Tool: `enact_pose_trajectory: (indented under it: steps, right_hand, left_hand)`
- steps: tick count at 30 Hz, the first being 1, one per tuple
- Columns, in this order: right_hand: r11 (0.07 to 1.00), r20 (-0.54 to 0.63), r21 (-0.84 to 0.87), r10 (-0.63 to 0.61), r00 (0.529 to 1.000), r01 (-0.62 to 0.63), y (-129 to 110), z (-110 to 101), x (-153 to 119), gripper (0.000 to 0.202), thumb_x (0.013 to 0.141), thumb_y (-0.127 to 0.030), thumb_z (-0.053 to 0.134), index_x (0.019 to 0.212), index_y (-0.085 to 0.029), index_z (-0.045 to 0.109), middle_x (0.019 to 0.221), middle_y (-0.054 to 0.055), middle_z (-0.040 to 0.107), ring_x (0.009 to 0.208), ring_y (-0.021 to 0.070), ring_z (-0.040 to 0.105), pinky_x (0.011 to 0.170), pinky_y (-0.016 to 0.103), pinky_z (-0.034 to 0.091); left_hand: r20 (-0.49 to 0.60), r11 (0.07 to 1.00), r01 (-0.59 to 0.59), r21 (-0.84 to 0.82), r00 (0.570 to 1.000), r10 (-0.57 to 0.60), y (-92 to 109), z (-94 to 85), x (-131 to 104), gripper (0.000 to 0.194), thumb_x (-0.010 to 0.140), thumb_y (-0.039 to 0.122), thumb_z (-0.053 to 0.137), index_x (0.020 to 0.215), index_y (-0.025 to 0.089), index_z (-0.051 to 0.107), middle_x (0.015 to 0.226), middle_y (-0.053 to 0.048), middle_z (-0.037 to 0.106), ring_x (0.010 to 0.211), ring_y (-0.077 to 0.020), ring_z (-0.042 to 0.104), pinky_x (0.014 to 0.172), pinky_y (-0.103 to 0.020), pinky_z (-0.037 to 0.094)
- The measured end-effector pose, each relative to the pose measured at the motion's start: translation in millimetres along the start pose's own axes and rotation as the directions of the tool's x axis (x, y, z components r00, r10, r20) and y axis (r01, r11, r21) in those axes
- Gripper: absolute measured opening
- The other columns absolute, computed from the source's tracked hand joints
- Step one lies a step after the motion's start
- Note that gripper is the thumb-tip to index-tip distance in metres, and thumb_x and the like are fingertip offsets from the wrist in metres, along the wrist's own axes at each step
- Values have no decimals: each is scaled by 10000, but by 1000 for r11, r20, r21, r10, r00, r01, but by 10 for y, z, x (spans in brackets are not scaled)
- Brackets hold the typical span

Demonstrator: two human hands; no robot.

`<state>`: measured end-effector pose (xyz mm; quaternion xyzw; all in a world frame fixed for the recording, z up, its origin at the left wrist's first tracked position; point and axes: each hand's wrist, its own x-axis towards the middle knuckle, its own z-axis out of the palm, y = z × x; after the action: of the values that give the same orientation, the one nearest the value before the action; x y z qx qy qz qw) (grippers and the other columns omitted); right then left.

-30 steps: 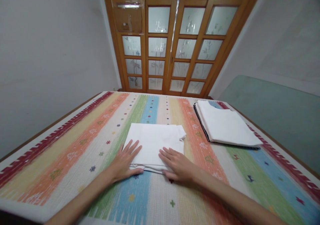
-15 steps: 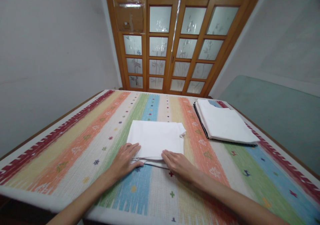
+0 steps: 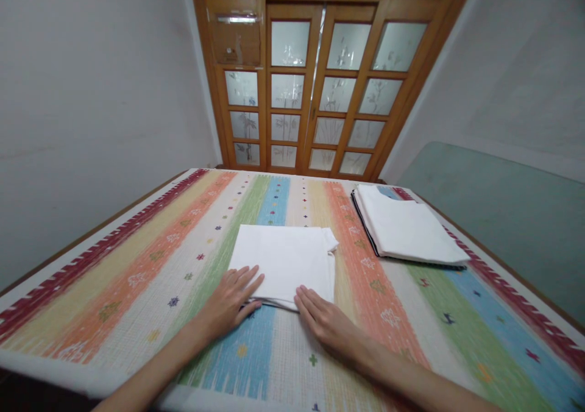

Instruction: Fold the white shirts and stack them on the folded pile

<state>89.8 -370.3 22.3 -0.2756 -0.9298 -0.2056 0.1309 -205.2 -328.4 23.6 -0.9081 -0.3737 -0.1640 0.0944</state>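
A folded white garment [image 3: 283,256] lies flat on the striped cloth in front of me, with a small sleeve-like flap sticking out at its right side. On its near left corner rests my left hand [image 3: 235,296], fingers spread and the thumb at the near edge. My right hand [image 3: 326,320] lies with fingers stretched out on the near right part of the same garment. A thin dark line shows under the near edge between the hands.
The striped, patterned tablecloth [image 3: 150,278] covers the table. To the right lies a stack of folded white cloth [image 3: 406,226] with a dark layer beneath. A pale green panel [image 3: 493,198] stands along the right side. Wooden glazed doors [image 3: 301,95] are behind the far edge.
The near edge of the garment, raised in loose layers before, now lies flatter and more even. My left hand has moved onto the top, and my right hand has shifted slightly nearer to me.
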Motion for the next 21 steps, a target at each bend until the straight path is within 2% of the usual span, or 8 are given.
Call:
enact_pose_trajectory:
  steps: [4, 8, 11, 13, 15, 18, 20, 21]
  right_hand:
    - [998, 3, 29, 54, 999, -54, -153, -3, -139, 450, 834, -38, 459, 1280, 11, 499, 1285, 235, 552, 1252, 281, 485, 995, 391, 483]
    - [983, -6, 169, 76, 997, -74, -230, -139, -232, 373, 861, -78, 421, 1205, -36, 561, 1198, 194, 622, 1187, 269, 541, 973, 386, 488]
    - [924, 51, 362, 114, 992, -124, -162, -253, -239, 265, 904, -146, 385, 925, -147, 649, 847, 91, 702, 818, 177, 664, 806, 290, 538]
    - [902, 18, 398, 178, 984, -170, -20, -294, -194, 332, 930, -183, 368, 708, -187, 614, 576, 25, 601, 531, 123, 575, 619, 231, 507]
    - [900, -108, 362, 298, 948, -242, 199, -297, -99, 404, 946, -221, 369, 591, -193, 559, 477, 8, 503, 441, 114, 488, 523, 227, 444]
    - [853, -214, 340, 480, 851, -395, 602, -224, 104, 372, 954, -258, 387, 653, -185, 594, 594, 49, 575, 577, 152, 563, 602, 269, 476]
    - [824, -203, 332, 538, 818, -459, 855, -107, 215, 291, 954, -265, 385, 892, -160, 650, 882, 114, 665, 854, 203, 626, 782, 339, 511]
    - [816, -184, 320, 552, 813, -481, 958, -25, 243, 298, 954, -278, 382, 1025, -140, 636, 1052, 146, 650, 1022, 228, 598, 888, 384, 491]
  left_hand:
    - [66, 992, -88, -90, 993, 94, -6, 5, 23, 518, 970, 354, 385, 1470, 264, 280, 1493, -52, 374, 1392, -241, 298, 1102, -442, 333]
    - [149, 964, -82, -253, 981, 123, -22, -118, 79, 479, 975, 320, 373, 1449, 273, 329, 1480, -45, 391, 1388, -224, 310, 1136, -471, 287]
    - [211, 927, -60, -371, 966, 147, -54, -217, 210, 380, 977, 331, 363, 1313, 266, 529, 1365, -37, 539, 1311, -206, 440, 1127, -459, 312]
    - [201, 913, -22, -408, 973, 114, -61, -229, 356, 370, 984, 334, 334, 1190, 246, 628, 1240, -42, 639, 1210, -191, 546, 1091, -426, 373]
    - [152, 915, 7, -404, 987, 60, -32, -196, 533, 389, 985, 342, 318, 1153, 219, 647, 1174, -54, 675, 1155, -183, 585, 1056, -395, 416]
    - [104, 932, -35, -360, 992, 78, 100, -100, 802, 395, 968, 385, 364, 1234, 202, 591, 1312, -76, 585, 1281, -211, 474, 1081, -405, 382]
    - [121, 933, -103, -345, 981, 153, 233, -30, 940, 441, 951, 414, 396, 1301, 181, 531, 1416, -100, 478, 1359, -241, 365, 1112, -424, 329]
    - [142, 929, -133, -346, 971, 191, 305, 4, 989, 477, 945, 429, 402, 1334, 169, 496, 1446, -113, 437, 1377, -255, 331, 1120, -434, 307]
